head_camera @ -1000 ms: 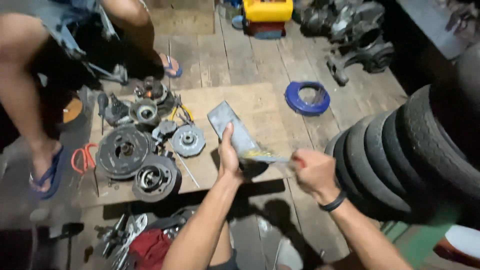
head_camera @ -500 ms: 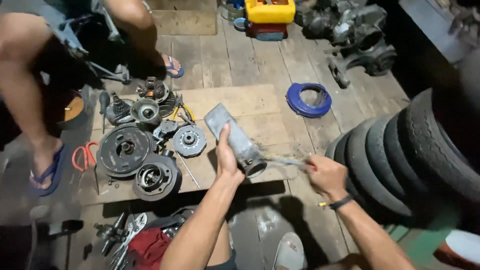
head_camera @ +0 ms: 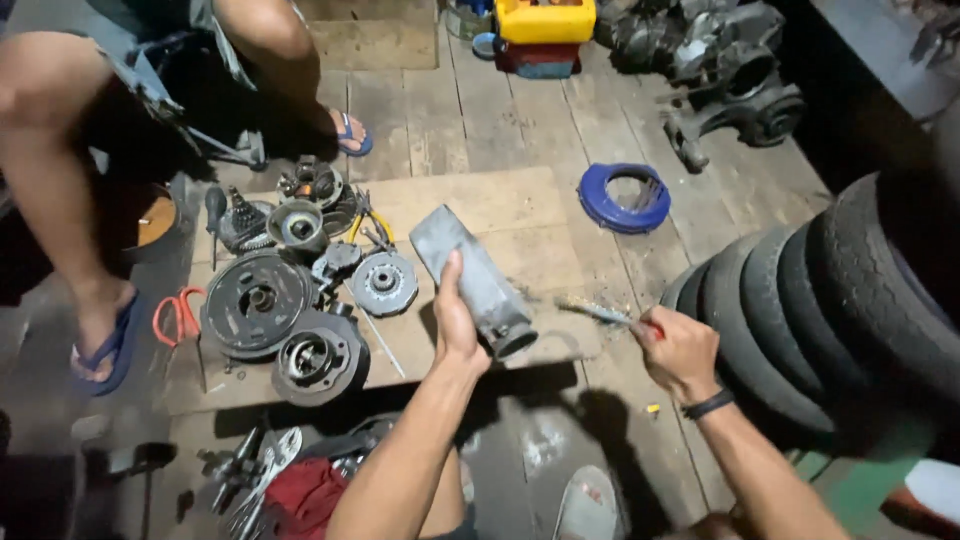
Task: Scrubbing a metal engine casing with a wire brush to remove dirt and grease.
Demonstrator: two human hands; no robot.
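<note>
My left hand [head_camera: 455, 325] grips a long grey metal housing [head_camera: 472, 275] that lies tilted on a wooden board [head_camera: 500, 200], its open round end toward me. My right hand [head_camera: 680, 352] holds a thin brush-like tool [head_camera: 598, 313] with a red handle, its tip pointing left and a short way clear of the housing's open end. A dark band sits on my right wrist.
Round engine parts [head_camera: 260, 300], a toothed hub [head_camera: 385, 283] and a small pulley [head_camera: 315, 357] lie on the board's left. Red scissors [head_camera: 180, 318], a blue ring [head_camera: 625, 197], stacked tyres [head_camera: 830, 300], a yellow box [head_camera: 545, 20]. Another person's legs [head_camera: 90, 200] in blue sandals at left.
My right hand drew the tool out to the right, away from the housing's open end. The left hand kept its grip and the housing shifted slightly left.
</note>
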